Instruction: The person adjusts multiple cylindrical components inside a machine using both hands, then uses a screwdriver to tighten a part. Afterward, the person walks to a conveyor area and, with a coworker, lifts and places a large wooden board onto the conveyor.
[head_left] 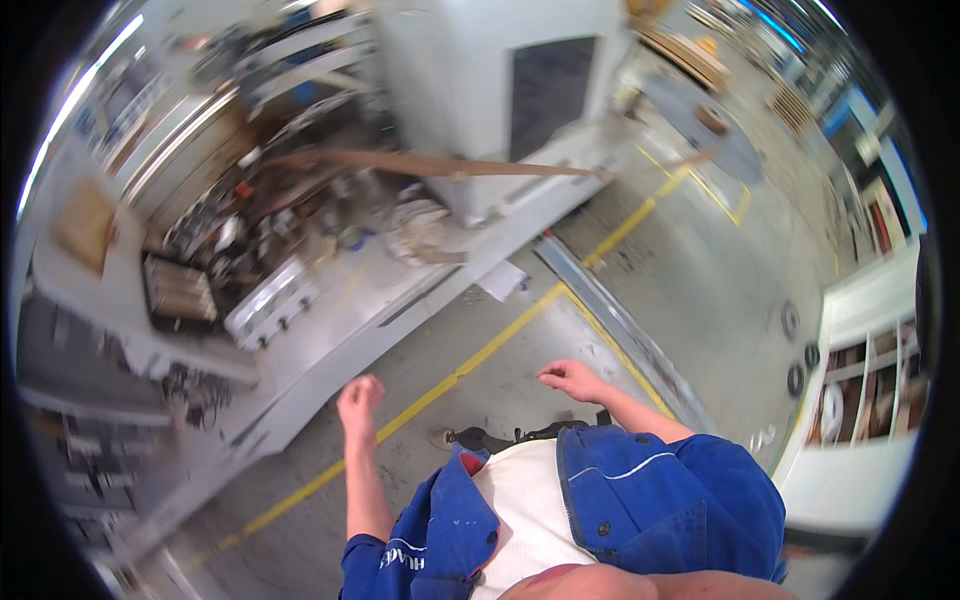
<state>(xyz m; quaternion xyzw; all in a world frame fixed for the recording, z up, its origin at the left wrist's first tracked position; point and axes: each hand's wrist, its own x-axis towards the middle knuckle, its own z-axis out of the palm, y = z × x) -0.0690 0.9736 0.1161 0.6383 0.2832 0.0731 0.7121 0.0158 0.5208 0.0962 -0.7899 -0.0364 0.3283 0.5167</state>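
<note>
My left hand (pixel 360 404) hangs in front of me on the left, beside the front edge of a grey workbench (pixel 340 340). Its fingers are curled in, slightly blurred, and no thing shows in them. Over the floor to the right is my right hand (pixel 572 379), fingers loosely closed, with nothing visible in them. Neither hand appears to touch anything. On the bench lie a white panel with several dark knobs or holes (pixel 270 303), a dark tray of light bars (pixel 182 290) and a blurred heap of metal parts (pixel 225 235).
A long brown strip (pixel 430 163) crosses the bench in front of a big grey cabinet (pixel 450 90). A metal rail (pixel 625 325) and yellow lines (pixel 457 373) run along the floor. To the right stands a white shelf unit (pixel 860 400), with black rings (pixel 796 380) near it.
</note>
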